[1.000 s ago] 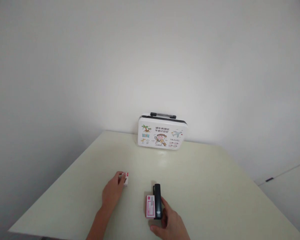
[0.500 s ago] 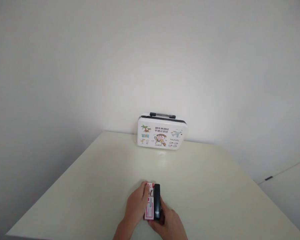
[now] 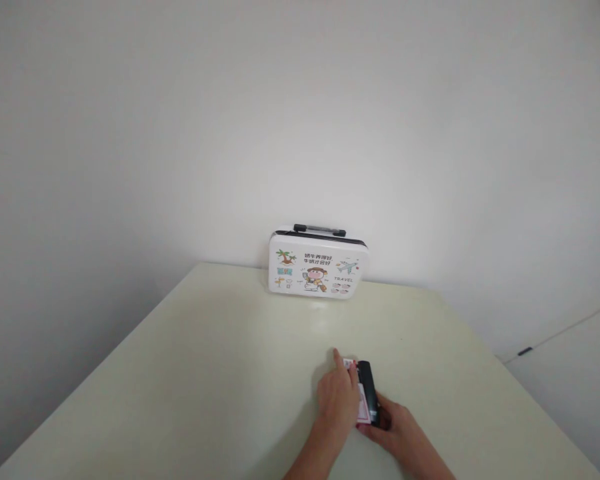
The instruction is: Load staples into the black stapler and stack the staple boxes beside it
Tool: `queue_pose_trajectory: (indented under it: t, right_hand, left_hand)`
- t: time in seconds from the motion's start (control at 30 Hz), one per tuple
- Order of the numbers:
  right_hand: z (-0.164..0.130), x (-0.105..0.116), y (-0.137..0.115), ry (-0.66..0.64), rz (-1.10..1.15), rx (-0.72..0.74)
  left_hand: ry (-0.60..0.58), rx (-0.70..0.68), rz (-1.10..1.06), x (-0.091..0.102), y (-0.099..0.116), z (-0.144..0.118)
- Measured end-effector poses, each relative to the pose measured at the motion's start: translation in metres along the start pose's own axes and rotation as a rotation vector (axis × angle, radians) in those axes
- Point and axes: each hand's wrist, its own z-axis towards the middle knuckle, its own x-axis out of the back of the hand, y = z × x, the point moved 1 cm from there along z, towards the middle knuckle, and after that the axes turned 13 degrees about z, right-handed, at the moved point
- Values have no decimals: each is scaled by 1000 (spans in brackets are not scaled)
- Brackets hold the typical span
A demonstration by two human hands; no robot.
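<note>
A black stapler (image 3: 369, 393) and a pink-and-white box (image 3: 360, 400) pressed to its side are held between both hands on the pale tabletop (image 3: 205, 373). The left hand (image 3: 336, 400) is laid over the box, fingers curled on it; the right hand (image 3: 397, 430) is closed around the stapler's near end. Well beyond the hands, a white cartoon-printed case (image 3: 318, 270) is stood against the wall.
</note>
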Motion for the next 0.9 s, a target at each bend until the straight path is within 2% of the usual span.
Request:
queue_pose_trajectory:
  t: [0.13, 0.2, 0.27, 0.37, 0.43, 0.5, 0.53, 0.6, 0.67, 0.73, 0.8, 0.83, 0.9]
  right_hand:
    - [-2, 57, 16, 7, 69, -26]
    - [-1, 72, 17, 17, 54, -40]
    - [-4, 83, 17, 57, 31, -58]
    - [-19, 100, 19, 210, -21, -84]
    - [-34, 110, 18, 348, -65, -64]
    - [-45, 107, 12, 462, -99, -6]
    - [-46, 97, 7, 496, -105, 30]
    - [-41, 60, -6, 484, -91, 99]
    - [-25, 5, -17, 362, -44, 161]
    - [-6, -55, -22, 231, -115, 279]
    - [10, -102, -19, 191, -289, 338]
    - [16, -119, -15, 195, -382, 332]
    - [23, -140, -5, 236, -549, 307]
  left_hand:
    - [-37, -29, -43, -20, 63, 16]
    - [-45, -39, -64, -26, 82, 23]
    - [-43, -47, -85, -29, 89, 27]
    - [-35, -51, -116, -26, 73, 23]
    - [-18, -57, -133, -19, 45, 14]
    - [23, -72, -145, -6, 9, 3]
    - [42, -82, -149, 2, -12, -2]
    - [84, -97, -136, 22, -53, -12]
    - [133, -118, -100, 43, -91, -21]
    - [174, -144, -55, 58, -124, -30]
    - [202, -185, 1, 65, -152, -41]
    - [220, -225, 57, 64, -163, -48]
    - [270, -322, 225, 58, -178, -60]
